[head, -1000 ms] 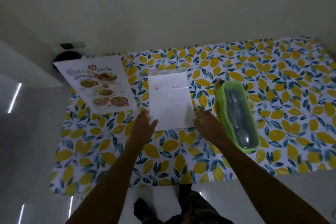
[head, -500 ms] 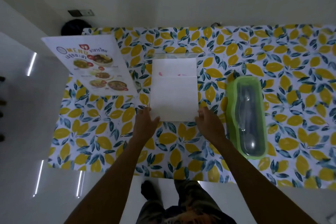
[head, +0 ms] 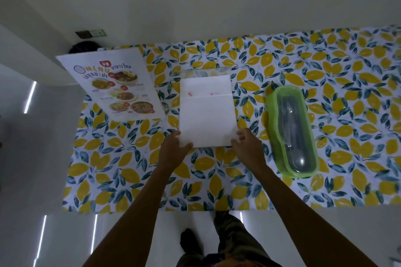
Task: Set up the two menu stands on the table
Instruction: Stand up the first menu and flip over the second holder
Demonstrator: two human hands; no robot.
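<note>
Holding the near edge of the white stand (head: 207, 112) with both hands, that's the scene: left hand (head: 173, 149) has its thumb over the near-left corner and fingers tucked beside or under it, right hand (head: 247, 147) sits at the near-right corner with fingers curled loosely against the edge. Can't really tell how firm the right one's grip is, it looks more like touching than pinching. The stand lies flat, blank side up, a fold line across it and a clear plastic bit poking out past its far edge. Everything sits on the lemon-print cloth (head: 217, 175). Left of the stand, just beside it and not quite touching as far as I can see, is the printed menu (head: 112, 84), angled, with its far-left corner hanging off the cloth. Right of the stand, a bit apart, is a green cutlery box (head: 291, 132) with a clear lid, spoon and fork visible inside. Lighting's dim
</note>
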